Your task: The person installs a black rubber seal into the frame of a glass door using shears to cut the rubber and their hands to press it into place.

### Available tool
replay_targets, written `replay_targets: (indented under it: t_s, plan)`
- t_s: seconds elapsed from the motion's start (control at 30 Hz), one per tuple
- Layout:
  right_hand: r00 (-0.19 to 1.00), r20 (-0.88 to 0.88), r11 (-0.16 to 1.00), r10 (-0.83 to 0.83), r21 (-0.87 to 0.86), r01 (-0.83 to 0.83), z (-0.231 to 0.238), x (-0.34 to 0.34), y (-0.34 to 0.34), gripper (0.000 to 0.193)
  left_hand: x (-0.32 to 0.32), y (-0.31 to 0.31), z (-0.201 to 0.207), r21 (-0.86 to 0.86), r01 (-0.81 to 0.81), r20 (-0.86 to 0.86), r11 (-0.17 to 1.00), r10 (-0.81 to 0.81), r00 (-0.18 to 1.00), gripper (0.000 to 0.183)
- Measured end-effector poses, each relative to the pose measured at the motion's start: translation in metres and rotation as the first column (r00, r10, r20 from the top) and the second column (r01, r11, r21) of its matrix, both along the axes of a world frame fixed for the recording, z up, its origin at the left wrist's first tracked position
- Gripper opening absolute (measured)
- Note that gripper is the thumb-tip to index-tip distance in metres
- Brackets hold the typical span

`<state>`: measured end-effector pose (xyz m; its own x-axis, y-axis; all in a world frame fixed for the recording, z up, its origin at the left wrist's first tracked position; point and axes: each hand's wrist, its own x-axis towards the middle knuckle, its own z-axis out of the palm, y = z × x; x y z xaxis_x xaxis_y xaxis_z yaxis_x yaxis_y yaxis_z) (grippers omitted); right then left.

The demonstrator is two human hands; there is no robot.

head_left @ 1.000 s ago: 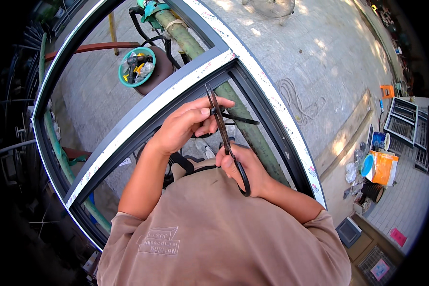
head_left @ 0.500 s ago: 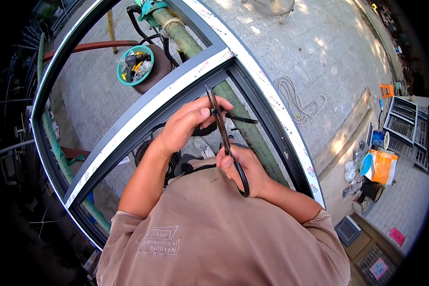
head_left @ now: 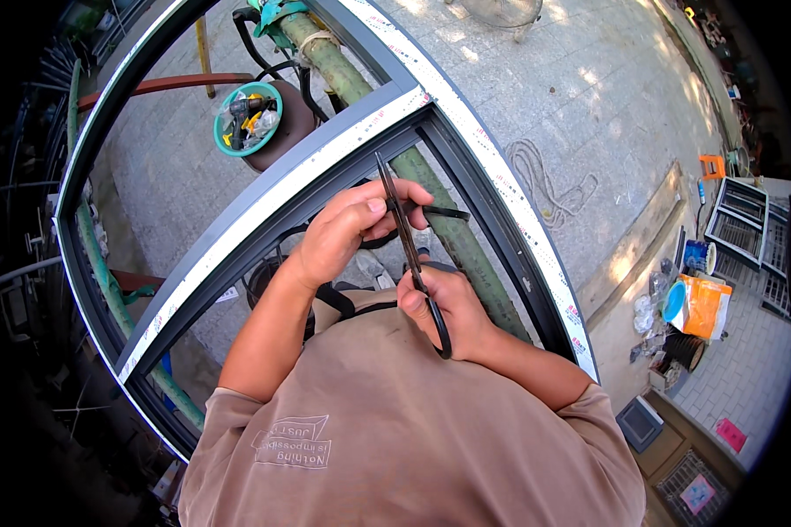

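In front of my chest, my right hand (head_left: 455,309) is closed round the black handles of a pair of scissors (head_left: 410,241). Their dark, rust-stained blades point up and away from me, across the fingertips of my left hand (head_left: 332,235). That hand pinches a thin black rubber strip (head_left: 446,212), whose short free end sticks out to the right beyond the blades. The blades cross the strip close to my left fingers; I cannot tell whether they touch it. More of the strip seems to hang below my left hand, partly hidden.
A large dark window frame (head_left: 492,171) with white protective film surrounds my arms, resting over green poles (head_left: 334,72). Beyond its crossbar, a teal basin (head_left: 274,123) holds a drill and bags. Coiled rope (head_left: 549,189) lies right; farther right are an orange bag (head_left: 705,307) and smaller frames (head_left: 738,220).
The scissors have shifted slightly left, together with my right hand. The strip's free end has risen a little and drawn slightly toward my left hand. Both hands keep their holds.
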<state>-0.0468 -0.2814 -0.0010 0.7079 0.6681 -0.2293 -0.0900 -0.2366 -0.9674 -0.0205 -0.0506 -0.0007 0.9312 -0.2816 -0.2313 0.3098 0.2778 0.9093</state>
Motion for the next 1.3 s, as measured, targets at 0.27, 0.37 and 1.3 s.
replay_targets:
  t_s: [0.27, 0.37, 1.3]
  plan:
    - [0.999, 0.02, 1.0, -0.025, -0.004, 0.025, 0.009, 0.002, -0.005, 0.054, -0.005, 0.002, -0.005, -0.017, -0.038, 0.034, 0.999, 0.039, 0.999, 0.079]
    - [0.99, 0.091, 0.993, -0.106, 0.059, 0.101, 0.004, 0.0, -0.013, 0.061, -0.01, 0.003, -0.013, -0.021, -0.039, 0.087, 0.999, 0.041, 0.995, 0.082]
    - [0.975, -0.004, 0.973, 0.223, 0.065, -0.222, 0.017, 0.0, 0.042, 0.019, -0.107, 0.071, 0.023, 0.148, -0.551, 0.458, 0.821, 0.437, 0.774, 0.069]
